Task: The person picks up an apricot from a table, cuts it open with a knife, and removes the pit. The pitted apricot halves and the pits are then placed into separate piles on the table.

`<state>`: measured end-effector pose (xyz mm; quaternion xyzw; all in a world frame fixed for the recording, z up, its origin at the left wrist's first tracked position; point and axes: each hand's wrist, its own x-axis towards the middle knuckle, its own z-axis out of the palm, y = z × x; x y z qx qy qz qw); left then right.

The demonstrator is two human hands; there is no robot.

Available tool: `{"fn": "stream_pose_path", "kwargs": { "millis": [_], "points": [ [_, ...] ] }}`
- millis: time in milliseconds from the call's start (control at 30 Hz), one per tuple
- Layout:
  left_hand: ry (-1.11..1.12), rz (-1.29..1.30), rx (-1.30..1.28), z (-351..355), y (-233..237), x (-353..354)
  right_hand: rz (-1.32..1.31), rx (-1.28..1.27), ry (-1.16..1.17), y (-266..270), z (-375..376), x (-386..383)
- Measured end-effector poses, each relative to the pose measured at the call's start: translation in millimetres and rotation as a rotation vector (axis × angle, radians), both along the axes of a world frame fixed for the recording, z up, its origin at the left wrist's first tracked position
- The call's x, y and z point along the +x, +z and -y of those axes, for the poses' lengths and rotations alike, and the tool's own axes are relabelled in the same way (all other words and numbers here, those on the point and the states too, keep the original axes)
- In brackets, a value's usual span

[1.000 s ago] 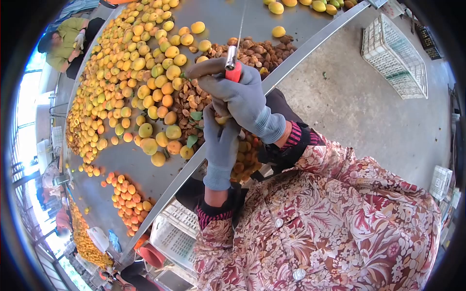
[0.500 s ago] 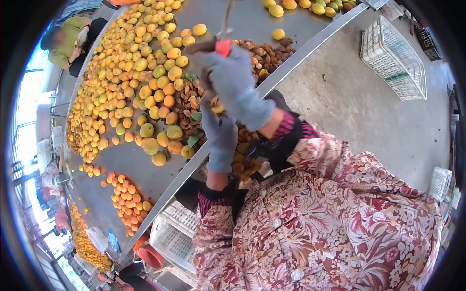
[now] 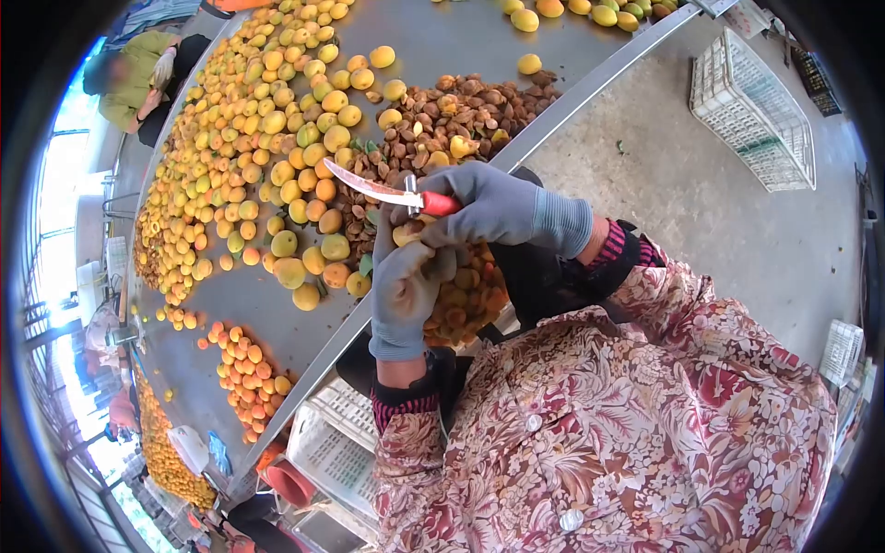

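Grey-gloved R hand [image 3: 479, 207] grips red-handled knife [image 3: 396, 195]; L hand [image 3: 406, 286] closed round one apricot [image 3: 406, 232], near pit pile [image 3: 461, 111].

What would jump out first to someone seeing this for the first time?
A huge heap of yellow-orange apricots spreads across the grey metal table, with a brown pile of pits near its edge. In front, the grey-gloved right hand grips a red-handled curved knife above the small yellow fruit held by the grey-gloved left hand.
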<state>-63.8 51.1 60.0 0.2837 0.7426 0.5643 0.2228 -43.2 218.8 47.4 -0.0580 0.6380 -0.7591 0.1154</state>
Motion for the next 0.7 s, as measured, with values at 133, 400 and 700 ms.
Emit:
{"fn": "stream_pose_path", "kwargs": {
  "millis": [133, 400, 700],
  "points": [
    [0.036, 0.8, 0.518, -4, 4, 8, 0.09, -0.154, 0.049, 6, -7, 5],
    [0.078, 0.67, 0.588, -10, 0, 20, -0.277, 0.239, -0.21, 1, 8, 24],
    [0.008, 0.46, 0.402, -20, 0, 20, 0.148, -0.123, -0.469, -10, 15, 9]
  ]
}}
